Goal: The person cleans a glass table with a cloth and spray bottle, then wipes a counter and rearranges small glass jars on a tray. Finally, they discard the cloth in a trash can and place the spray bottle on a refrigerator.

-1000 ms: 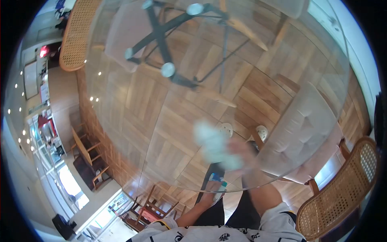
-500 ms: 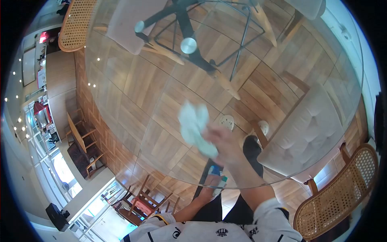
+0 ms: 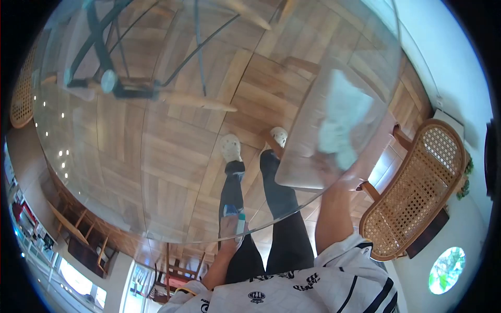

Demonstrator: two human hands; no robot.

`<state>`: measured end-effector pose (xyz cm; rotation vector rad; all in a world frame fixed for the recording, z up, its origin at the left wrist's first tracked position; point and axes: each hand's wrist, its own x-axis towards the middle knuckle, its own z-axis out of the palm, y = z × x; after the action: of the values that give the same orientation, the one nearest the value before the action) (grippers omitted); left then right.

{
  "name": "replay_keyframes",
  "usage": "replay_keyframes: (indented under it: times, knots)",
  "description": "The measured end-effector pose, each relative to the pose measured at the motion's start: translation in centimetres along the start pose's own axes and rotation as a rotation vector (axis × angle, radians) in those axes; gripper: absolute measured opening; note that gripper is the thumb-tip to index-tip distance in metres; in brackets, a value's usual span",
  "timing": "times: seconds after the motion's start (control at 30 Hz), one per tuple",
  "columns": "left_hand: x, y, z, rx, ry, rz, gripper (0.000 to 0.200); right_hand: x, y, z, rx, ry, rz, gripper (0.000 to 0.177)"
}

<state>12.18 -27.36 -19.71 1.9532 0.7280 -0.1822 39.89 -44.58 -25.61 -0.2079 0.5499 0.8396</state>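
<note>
My right hand (image 3: 336, 169), smeared by motion, is on or just above the round glass tabletop (image 3: 130, 177), near its right edge. It holds a pale mint-green cloth (image 3: 347, 104), bunched near the fingers and spread out ahead of them. Down by the near edge of the glass, my left hand (image 3: 228, 228) is closed around a bottle (image 3: 240, 224) with a blue top and a green-and-white side. Part of that bottle is covered by the fingers.
Through the glass show a tufted seat (image 3: 300, 161), dark metal table legs (image 3: 99, 47) and my light clogs (image 3: 230, 147) on the wood-patterned floor. A cane-backed chair (image 3: 417, 193) stands close on the right. More wooden chairs (image 3: 180, 274) are at the lower left.
My right hand and the cloth have swept from the middle of the glass to its right side. The view has shifted to the right; my left hand still grips the bottle.
</note>
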Motion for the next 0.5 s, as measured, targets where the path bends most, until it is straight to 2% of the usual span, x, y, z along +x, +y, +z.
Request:
replay_keyframes:
  times: [0.03, 0.07, 0.1, 0.17, 0.2, 0.27, 0.3, 0.4, 0.47, 0.5]
  knots:
    - [-1.1, -1.0, 0.8, -0.071, 0.002, -0.067, 0.033, 1.7, 1.1, 3.4, 0.111, -0.104, 0.049, 0.07]
    - [-1.4, -1.5, 1.4, -0.144, 0.001, -0.134, 0.032, 2.8, 2.0, 6.1, 0.154, -0.162, 0.105, 0.064]
    - [-0.6, -1.1, 1.4, -0.047, -0.026, -0.03, 0.032, 3.0, 3.1, 8.2, 0.068, -0.154, 0.188, 0.058]
    - [1.3, 1.0, 0.0, 0.162, -0.066, 0.175, 0.032, 2.3, 3.9, 11.4, -0.338, -0.085, 0.396, 0.045]
    - [2.1, 2.7, -0.5, 0.149, -0.082, 0.127, 0.032, 2.3, 3.1, 12.4, -0.458, -0.081, 0.466, 0.039]
    - [2.9, 6.0, -1.0, 0.125, -0.109, 0.024, 0.032, 3.9, 0.9, 14.1, -0.532, -0.07, 0.399, 0.028]
    - [2.9, 6.4, -1.2, 0.134, -0.093, 0.031, 0.033, 5.7, -0.8, 15.3, -0.373, -0.072, 0.294, 0.027]
    - [2.6, 6.7, -1.2, 0.139, -0.037, 0.053, 0.035, 10.5, -6.8, 21.5, -0.37, 0.0, 0.008, 0.025]
    - [1.7, 7.5, -1.8, 0.116, -0.027, 0.038, 0.038, 13.8, -12.7, 18.4, -0.186, -0.171, -0.187, 0.023]
    - [1.5, 8.6, -2.4, 0.128, -0.021, 0.048, 0.039, 14.1, -16.0, 16.4, -0.153, -0.339, -0.27, 0.022]
